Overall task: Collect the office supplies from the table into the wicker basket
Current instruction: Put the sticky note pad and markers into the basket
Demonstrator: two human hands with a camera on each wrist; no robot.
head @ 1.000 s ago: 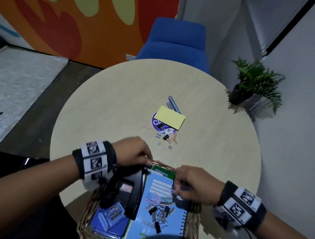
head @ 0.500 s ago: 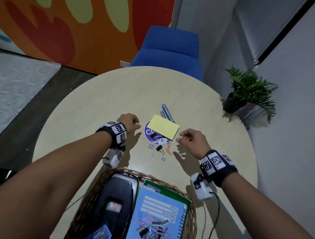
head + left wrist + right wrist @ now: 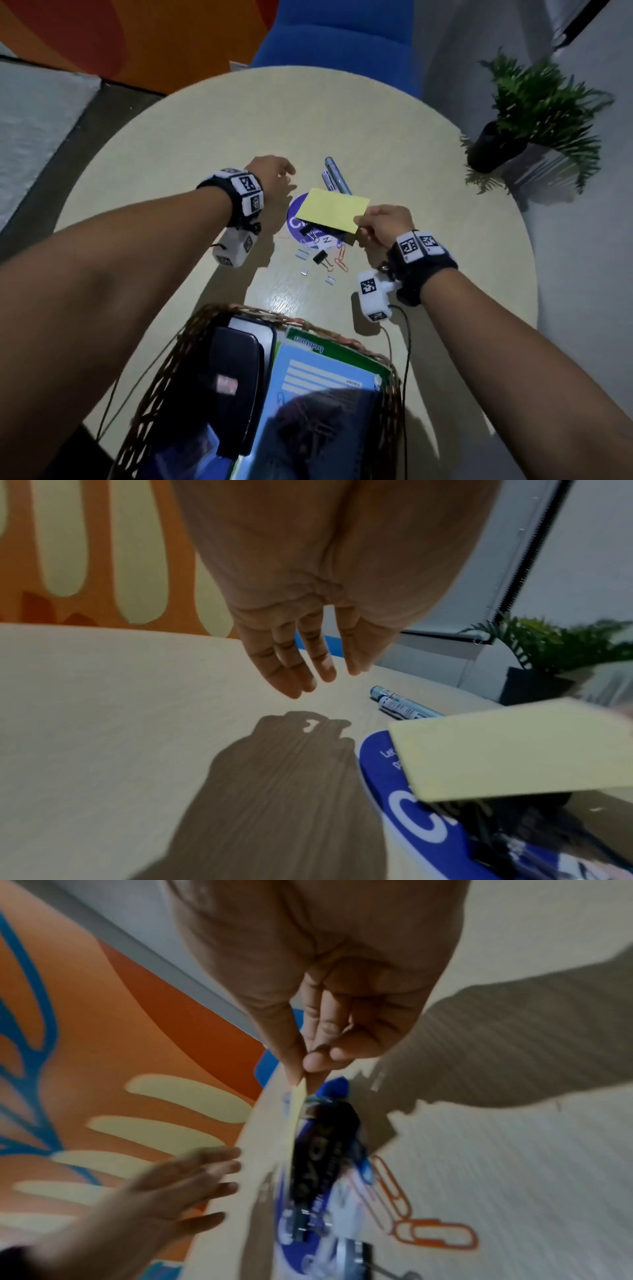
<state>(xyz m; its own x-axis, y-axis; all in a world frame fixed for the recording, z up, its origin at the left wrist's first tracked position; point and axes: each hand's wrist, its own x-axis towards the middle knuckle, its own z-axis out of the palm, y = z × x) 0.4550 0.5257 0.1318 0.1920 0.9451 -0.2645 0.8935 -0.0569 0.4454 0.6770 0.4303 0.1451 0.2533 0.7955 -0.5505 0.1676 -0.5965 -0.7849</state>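
Yellow notepad [image 3: 332, 213] had come up off the blue disc [image 3: 295, 223], pinched at its near corner by the right hand [image 3: 383, 226]; half a second earlier it lay flat. Left hand [image 3: 274, 178] hovered slack-fingered beside the disc, holding nothing. Pens [image 3: 334, 174], clips [image 3: 323, 258] remained; the basket [image 3: 394, 383] waited nearer.

Not much legible here tbh. The round blue sticker [image 3: 297, 222] on the table shows a big white "C", with a smaller "N" lower down on its white part, and in the left wrist view tiny white letters starting "Le". The green notebook [image 3: 310, 343] in the basket has upside-down lettering, too blurry to make out.
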